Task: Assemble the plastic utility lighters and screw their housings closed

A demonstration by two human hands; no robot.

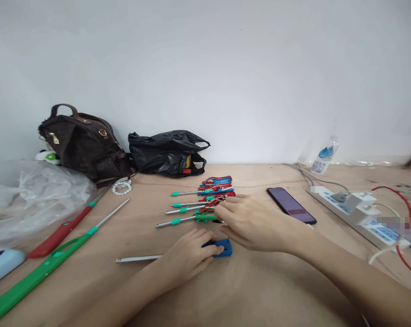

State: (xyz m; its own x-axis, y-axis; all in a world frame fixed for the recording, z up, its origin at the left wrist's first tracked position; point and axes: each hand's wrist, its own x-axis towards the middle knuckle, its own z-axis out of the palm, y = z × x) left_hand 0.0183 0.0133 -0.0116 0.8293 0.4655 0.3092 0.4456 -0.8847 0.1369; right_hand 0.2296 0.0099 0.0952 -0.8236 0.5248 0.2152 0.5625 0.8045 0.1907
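My left hand (188,254) presses on the blue handle (227,249) of a long-nosed lighter lying on the table, thumb on top and fingers curled around its side. Its metal tube (139,259) points left from under the hand. My right hand (251,222) reaches over the near end of a row of lighter parts, fingers apart. Its fingertips are close to a green lighter part (205,218), though whether they touch it I cannot tell. Several metal tubes with teal pieces (181,221) lie side by side, with red and blue handle shells (219,181) behind.
At left lie a green lighter (45,272), a red lighter (60,234) and a clear plastic bag (55,186). A brown bag (82,145), black plastic bag (160,154) and bracelet (121,186) stand behind. At right are a phone (290,205), power strip (348,218) and bottle (324,156).
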